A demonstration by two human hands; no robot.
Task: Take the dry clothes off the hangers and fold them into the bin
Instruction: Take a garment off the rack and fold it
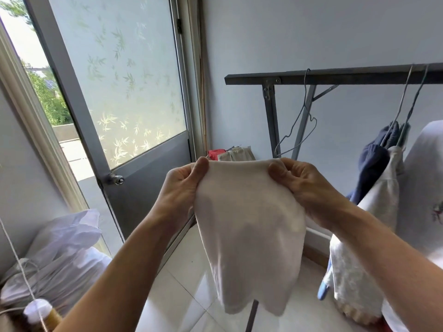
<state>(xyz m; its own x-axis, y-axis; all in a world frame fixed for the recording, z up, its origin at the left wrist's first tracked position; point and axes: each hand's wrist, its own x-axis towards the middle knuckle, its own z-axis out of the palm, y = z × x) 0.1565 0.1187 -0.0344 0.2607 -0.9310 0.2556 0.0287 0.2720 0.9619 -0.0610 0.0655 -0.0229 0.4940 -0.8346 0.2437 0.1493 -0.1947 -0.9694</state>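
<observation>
both hands, left hand (184,185) and right hand (304,185), pinch a white cloth (249,236) above pale floor tiles (187,283).

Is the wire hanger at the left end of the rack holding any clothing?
No, the wire hanger hangs bare on the rack; left hand and right hand pinch the white garment.

I have one wide-angle view, worn on the head, looking forward and down. Both forearms rise from the near edge, so the left hand (184,185) and right hand (306,185) sit close at centre; the rail (335,76) stands far right, the door (134,92) far left.
</observation>
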